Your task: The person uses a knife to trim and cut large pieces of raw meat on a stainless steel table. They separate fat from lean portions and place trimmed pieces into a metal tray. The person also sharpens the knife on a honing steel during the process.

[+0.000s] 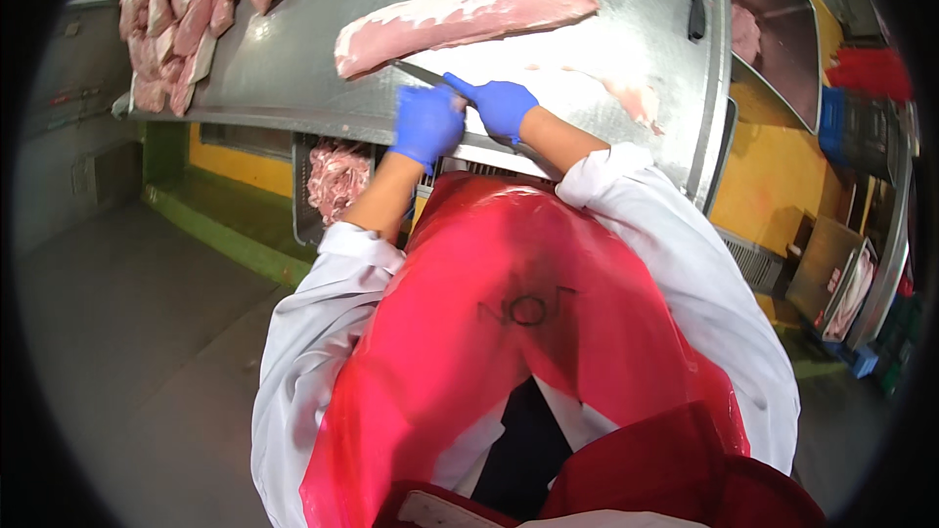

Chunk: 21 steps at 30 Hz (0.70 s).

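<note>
A long pale-pink boneless loin of meat (469,22) with a whitish fat strip lies across the metal table (303,49). Just below its left end, a narrow knife blade (419,72) points up and to the left. My right hand (501,108), gloved in blue, is closed at the knife's rear end, index finger stretched toward the blade; the handle is hidden. Close beside it is my left hand (427,125), also blue-gloved and smeared by motion, so its fingers cannot be read. To the right of my hands lies a thin pale trimming (634,101).
Several meat pieces (181,15) are piled at the table's far left corner. A black-handled tool (696,15) lies near the right edge. Below the front edge, a grey crate (301,191) holds meat trimmings (337,179). A metal bin (782,29) with meat stands to the right.
</note>
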### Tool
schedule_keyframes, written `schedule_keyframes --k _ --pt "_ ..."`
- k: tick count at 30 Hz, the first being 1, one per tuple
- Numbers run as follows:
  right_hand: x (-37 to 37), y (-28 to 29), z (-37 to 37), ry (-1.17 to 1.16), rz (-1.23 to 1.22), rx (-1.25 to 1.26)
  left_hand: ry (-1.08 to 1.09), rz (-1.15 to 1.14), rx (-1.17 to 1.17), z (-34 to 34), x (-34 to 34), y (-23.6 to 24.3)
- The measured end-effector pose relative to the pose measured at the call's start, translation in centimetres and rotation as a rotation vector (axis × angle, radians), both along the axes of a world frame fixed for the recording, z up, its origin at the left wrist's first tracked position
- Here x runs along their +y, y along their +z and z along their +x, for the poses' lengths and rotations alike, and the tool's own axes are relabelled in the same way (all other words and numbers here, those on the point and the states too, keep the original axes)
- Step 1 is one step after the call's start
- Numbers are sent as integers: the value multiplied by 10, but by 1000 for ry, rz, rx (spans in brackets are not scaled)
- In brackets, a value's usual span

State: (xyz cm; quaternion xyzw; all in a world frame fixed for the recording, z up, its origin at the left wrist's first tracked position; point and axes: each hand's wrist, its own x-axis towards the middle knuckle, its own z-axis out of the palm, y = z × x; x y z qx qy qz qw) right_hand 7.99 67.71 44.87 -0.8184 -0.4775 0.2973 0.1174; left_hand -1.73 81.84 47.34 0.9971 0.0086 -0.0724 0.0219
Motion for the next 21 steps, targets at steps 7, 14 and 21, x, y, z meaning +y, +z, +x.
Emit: schedule_keyframes --k 7,14,21 --pt "-85 4 1 27 -82 65 626 56 -278 -51 142 19" --pt "-230 -19 79 -164 273 -174 1063 -223 127 -236 237 -58" --pt "-189 -25 47 -314 373 36 1208 -179 -108 -317 243 -116"
